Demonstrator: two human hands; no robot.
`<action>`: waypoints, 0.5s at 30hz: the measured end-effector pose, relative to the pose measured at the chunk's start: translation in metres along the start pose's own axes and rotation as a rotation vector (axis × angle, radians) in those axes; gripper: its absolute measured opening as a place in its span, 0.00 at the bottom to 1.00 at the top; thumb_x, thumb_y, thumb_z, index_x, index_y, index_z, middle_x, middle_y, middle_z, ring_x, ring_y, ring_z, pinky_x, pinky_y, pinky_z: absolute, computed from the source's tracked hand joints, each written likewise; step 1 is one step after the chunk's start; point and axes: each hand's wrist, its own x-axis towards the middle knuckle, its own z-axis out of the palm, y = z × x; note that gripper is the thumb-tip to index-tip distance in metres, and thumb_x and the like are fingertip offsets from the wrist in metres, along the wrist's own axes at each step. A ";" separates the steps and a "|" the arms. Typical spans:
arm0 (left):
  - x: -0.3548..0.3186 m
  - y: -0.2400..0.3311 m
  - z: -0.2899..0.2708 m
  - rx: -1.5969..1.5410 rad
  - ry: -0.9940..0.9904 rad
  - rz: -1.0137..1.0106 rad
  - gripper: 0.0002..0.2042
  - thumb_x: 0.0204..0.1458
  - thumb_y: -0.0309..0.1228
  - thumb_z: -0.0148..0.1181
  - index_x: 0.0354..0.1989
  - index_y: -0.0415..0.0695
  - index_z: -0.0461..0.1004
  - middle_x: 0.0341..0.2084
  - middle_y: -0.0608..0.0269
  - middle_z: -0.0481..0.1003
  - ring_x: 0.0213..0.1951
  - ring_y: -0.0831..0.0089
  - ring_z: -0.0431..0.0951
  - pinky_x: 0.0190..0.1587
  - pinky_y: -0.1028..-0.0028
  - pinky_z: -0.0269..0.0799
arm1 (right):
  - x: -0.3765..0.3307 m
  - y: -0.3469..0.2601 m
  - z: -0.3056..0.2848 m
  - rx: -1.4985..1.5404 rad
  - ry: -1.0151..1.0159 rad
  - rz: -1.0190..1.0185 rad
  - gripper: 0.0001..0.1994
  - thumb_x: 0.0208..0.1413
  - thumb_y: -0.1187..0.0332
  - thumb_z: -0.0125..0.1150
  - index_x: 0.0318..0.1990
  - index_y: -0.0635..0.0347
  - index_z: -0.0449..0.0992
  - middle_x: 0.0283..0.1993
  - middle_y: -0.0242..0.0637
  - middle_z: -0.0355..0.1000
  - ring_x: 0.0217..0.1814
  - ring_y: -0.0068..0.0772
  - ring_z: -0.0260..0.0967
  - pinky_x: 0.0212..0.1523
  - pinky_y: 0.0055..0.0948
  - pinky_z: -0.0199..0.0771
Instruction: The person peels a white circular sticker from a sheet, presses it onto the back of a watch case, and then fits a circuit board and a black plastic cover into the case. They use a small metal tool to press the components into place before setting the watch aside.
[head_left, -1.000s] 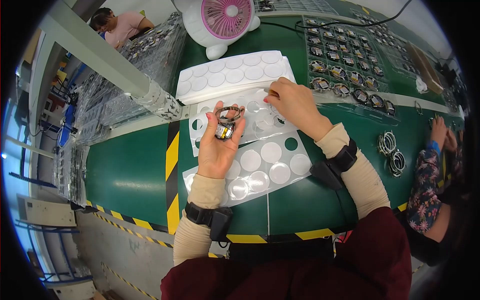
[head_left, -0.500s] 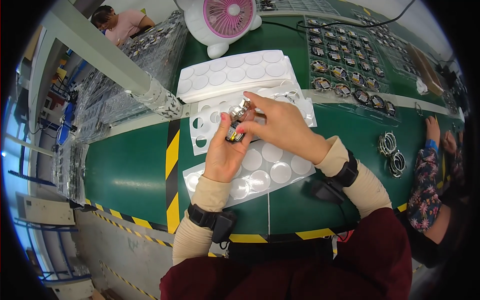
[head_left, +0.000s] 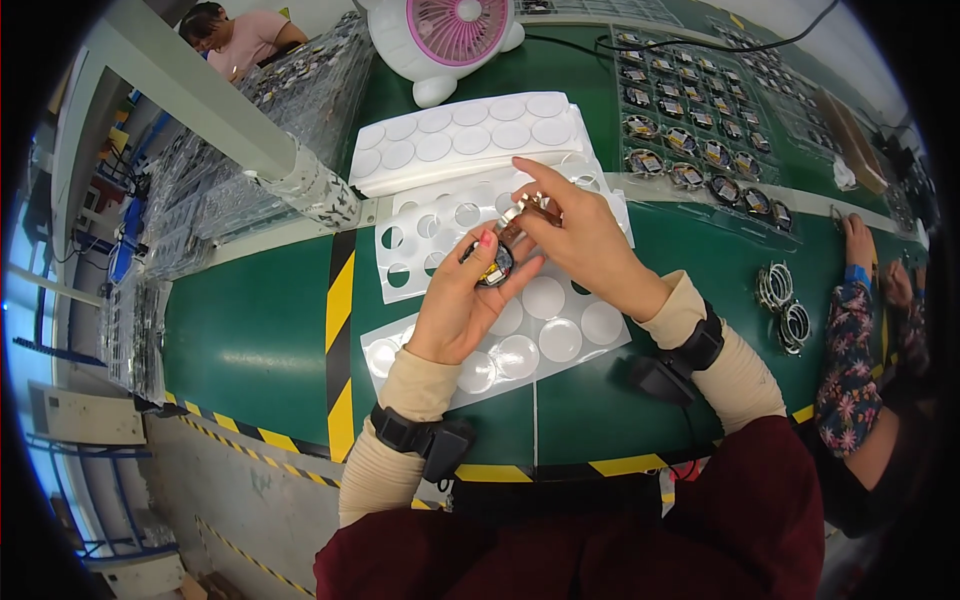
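Note:
My left hand [head_left: 455,310] is closed round the edge of a round electronic module [head_left: 494,270] with a dark rim and a yellow patch. Just above it, my right hand [head_left: 590,235] pinches a small shiny, silvery-brown curled piece [head_left: 522,212], its kind unclear. It lies close to the module's upper edge; whether the two touch is hidden by fingers. Beneath both hands lie a white sheet with punched-out holes [head_left: 400,222] and, nearer me, a sheet of round clear-white stickers [head_left: 560,340].
Behind the sheets lies a stack of white circle-sticker sheets [head_left: 440,170], with a pink-and-white fan [head_left: 435,80] beyond. Trays of round modules [head_left: 700,120] fill the far right. Two bundles of rings [head_left: 785,305] lie right. A co-worker's arm [head_left: 850,370] reaches in; a post [head_left: 210,110] stands left.
The silvery piece in my right hand has moved up and right, away from the module. The module now faces up more openly in my left hand.

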 end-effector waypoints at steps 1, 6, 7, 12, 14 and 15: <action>0.000 0.000 -0.002 0.000 0.003 0.001 0.14 0.57 0.30 0.44 0.48 0.35 0.59 0.46 0.53 0.64 0.50 0.65 0.66 0.54 0.62 0.64 | 0.000 0.000 0.000 -0.049 -0.018 0.009 0.22 0.49 0.71 0.56 0.54 0.63 0.63 0.34 0.35 0.70 0.25 0.17 0.61 0.28 0.18 0.65; 0.000 -0.002 -0.006 0.020 0.016 0.078 0.12 0.56 0.27 0.45 0.47 0.36 0.59 0.45 0.55 0.64 0.48 0.68 0.66 0.56 0.62 0.62 | -0.001 0.006 0.004 -0.095 -0.027 -0.024 0.26 0.48 0.67 0.57 0.54 0.70 0.61 0.30 0.41 0.70 0.26 0.26 0.66 0.29 0.24 0.67; -0.001 -0.002 -0.005 0.054 0.014 0.069 0.12 0.56 0.26 0.45 0.47 0.37 0.59 0.45 0.55 0.64 0.48 0.68 0.66 0.56 0.62 0.62 | -0.002 0.007 0.004 -0.070 -0.012 -0.049 0.27 0.47 0.66 0.57 0.53 0.72 0.61 0.27 0.44 0.70 0.26 0.31 0.68 0.29 0.26 0.68; -0.004 -0.008 0.003 0.152 0.033 -0.022 0.12 0.55 0.24 0.45 0.47 0.38 0.59 0.45 0.54 0.65 0.51 0.66 0.64 0.57 0.62 0.61 | -0.003 0.002 0.004 0.062 -0.107 0.099 0.24 0.50 0.71 0.56 0.55 0.68 0.60 0.38 0.34 0.70 0.31 0.16 0.61 0.32 0.18 0.66; -0.005 -0.008 0.006 0.124 0.008 -0.019 0.12 0.55 0.24 0.45 0.47 0.37 0.58 0.45 0.53 0.65 0.52 0.64 0.64 0.57 0.63 0.61 | -0.002 -0.004 0.000 0.205 -0.034 0.248 0.25 0.50 0.71 0.56 0.56 0.66 0.60 0.39 0.33 0.69 0.31 0.14 0.60 0.32 0.17 0.65; -0.006 -0.007 0.007 0.097 -0.015 -0.010 0.12 0.54 0.23 0.45 0.47 0.37 0.58 0.45 0.52 0.64 0.53 0.63 0.63 0.57 0.63 0.61 | -0.001 -0.008 -0.001 0.278 0.000 0.320 0.25 0.50 0.72 0.57 0.56 0.65 0.60 0.39 0.33 0.68 0.31 0.13 0.59 0.32 0.16 0.64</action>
